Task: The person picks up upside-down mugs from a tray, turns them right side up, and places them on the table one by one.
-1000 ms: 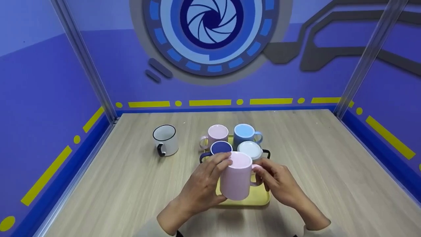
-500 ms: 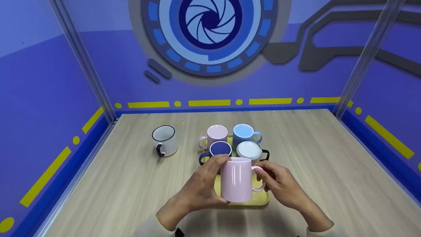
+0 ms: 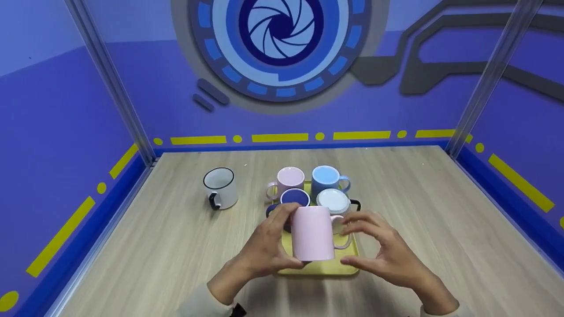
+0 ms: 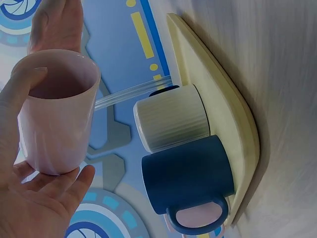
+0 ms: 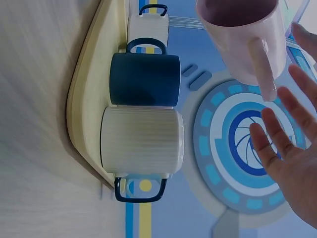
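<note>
My left hand (image 3: 260, 248) holds a pink mug (image 3: 313, 235) above the front of a yellow tray (image 3: 324, 268). Its fingers and thumb grip the mug's left side, and in the left wrist view one digit lies over the rim while others are at the base. The mug's handle (image 5: 261, 69) points toward my right hand (image 3: 392, 253), whose fingers are spread beside it, thumb apart from the fingers. On the tray, right behind the held mug, stand a navy mug (image 4: 188, 173) and a white ribbed mug (image 5: 141, 141) with a black handle.
At the back of the tray are another pink mug (image 3: 290, 177) and a light blue mug (image 3: 325, 175). A white mug (image 3: 227, 196) with black rim and handle stands alone on the wooden table to the left. Printed walls (image 3: 282, 123) enclose the table.
My right hand has released the pink mug's handle and opened, drawing slightly right. The mug has tilted so its inside no longer shows in the head view; my left hand keeps its grip.
</note>
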Action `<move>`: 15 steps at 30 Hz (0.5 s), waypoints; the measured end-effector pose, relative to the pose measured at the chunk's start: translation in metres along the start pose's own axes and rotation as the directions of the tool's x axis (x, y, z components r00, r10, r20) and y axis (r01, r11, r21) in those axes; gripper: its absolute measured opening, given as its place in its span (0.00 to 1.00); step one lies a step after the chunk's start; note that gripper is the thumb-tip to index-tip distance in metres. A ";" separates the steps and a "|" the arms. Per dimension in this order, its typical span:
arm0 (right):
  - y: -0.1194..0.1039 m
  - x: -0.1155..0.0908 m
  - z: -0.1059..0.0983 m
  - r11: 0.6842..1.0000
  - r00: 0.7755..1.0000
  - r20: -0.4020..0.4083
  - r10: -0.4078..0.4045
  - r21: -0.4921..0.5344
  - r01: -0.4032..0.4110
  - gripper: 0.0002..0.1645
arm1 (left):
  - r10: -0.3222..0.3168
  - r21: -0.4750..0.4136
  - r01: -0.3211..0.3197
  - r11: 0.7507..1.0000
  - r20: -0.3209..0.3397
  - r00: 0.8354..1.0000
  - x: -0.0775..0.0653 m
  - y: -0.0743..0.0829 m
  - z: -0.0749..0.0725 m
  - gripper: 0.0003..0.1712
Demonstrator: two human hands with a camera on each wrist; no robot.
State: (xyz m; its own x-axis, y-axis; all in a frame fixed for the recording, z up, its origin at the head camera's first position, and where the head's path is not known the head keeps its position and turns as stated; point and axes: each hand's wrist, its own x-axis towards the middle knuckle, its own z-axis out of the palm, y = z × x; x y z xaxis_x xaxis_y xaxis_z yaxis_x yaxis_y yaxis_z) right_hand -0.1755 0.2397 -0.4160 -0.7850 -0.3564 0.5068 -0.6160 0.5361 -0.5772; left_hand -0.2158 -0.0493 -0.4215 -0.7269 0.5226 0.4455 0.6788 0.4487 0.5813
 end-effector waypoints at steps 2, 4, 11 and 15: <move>0.000 -0.001 0.001 0.998 0.999 0.033 -0.037 -0.048 0.039 0.22 | -0.025 -0.032 0.025 0.999 0.004 1.000 0.000 0.000 -0.001 0.63; 0.001 0.000 0.002 0.994 0.996 0.058 -0.073 -0.079 0.077 0.20 | -0.048 -0.056 0.048 0.997 0.012 0.999 0.000 0.000 -0.001 0.62; 0.003 0.003 0.008 0.981 0.987 0.089 -0.132 -0.132 0.143 0.16 | -0.081 -0.183 0.090 0.979 0.061 0.995 0.000 -0.001 -0.002 0.60; 0.004 0.001 0.008 0.981 0.985 0.123 -0.118 -0.136 0.134 0.09 | -0.102 -0.288 0.127 0.949 0.098 0.990 0.001 -0.005 -0.002 0.57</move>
State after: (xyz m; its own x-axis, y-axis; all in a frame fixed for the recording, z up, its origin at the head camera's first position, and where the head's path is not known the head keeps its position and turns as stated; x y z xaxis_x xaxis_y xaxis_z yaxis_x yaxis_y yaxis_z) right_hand -0.1791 0.2348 -0.4230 -0.7090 -0.5088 0.4883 -0.7011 0.5827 -0.4109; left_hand -0.2196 -0.0524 -0.4225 -0.7789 0.5425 0.3147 0.5222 0.2832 0.8044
